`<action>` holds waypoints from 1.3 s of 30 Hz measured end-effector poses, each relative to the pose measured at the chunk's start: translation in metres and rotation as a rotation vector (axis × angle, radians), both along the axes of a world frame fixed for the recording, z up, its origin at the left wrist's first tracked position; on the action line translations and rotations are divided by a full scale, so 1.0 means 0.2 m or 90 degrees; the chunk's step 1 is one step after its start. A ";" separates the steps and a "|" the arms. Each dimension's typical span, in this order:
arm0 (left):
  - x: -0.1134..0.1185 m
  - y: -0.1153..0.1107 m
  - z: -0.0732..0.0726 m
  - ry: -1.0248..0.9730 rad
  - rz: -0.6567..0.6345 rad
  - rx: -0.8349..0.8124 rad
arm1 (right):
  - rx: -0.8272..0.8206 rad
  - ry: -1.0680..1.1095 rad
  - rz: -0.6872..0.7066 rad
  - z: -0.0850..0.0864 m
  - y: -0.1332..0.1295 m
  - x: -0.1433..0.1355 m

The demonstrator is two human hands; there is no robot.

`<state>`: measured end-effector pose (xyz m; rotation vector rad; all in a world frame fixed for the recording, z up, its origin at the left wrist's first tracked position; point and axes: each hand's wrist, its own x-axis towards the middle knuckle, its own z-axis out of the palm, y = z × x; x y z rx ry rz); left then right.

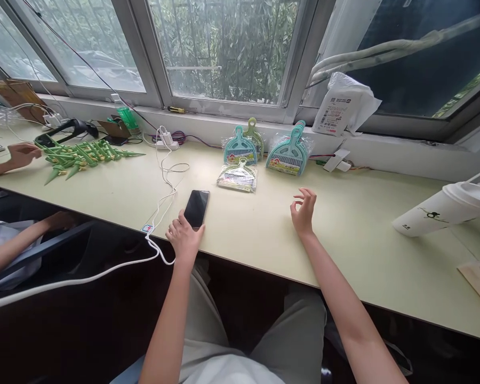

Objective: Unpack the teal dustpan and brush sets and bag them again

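A black smartphone lies flat near the front edge of the table, and my left hand grips its lower end, thumb on one side and fingers on the other. My right hand rests at the table to the right, fingers loosely curled and apart, with nothing in them. Beyond the hands are small dustpan-and-brush sets in clear plastic: a teal set with a green set behind it, a pale green set lying in front, and another teal set leaning at the right.
A white charging cable runs from a power strip over the table's edge. At left lies a green jointed toy beside another person's hand. A white cup tilts at the right. A white package leans by the window.
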<state>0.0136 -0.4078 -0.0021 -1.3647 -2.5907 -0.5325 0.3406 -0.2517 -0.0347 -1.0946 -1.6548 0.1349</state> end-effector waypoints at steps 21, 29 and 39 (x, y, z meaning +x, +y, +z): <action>0.14 -0.20 -0.03 0.054 -0.069 0.042 | -0.023 -0.002 0.007 -0.01 0.04 0.00; 0.38 0.16 0.09 0.014 -0.257 0.128 | -0.038 -0.019 0.019 -0.02 0.05 0.00; 0.40 1.05 -0.06 0.022 -0.388 -0.006 | -0.065 -0.045 0.003 -0.01 0.09 0.02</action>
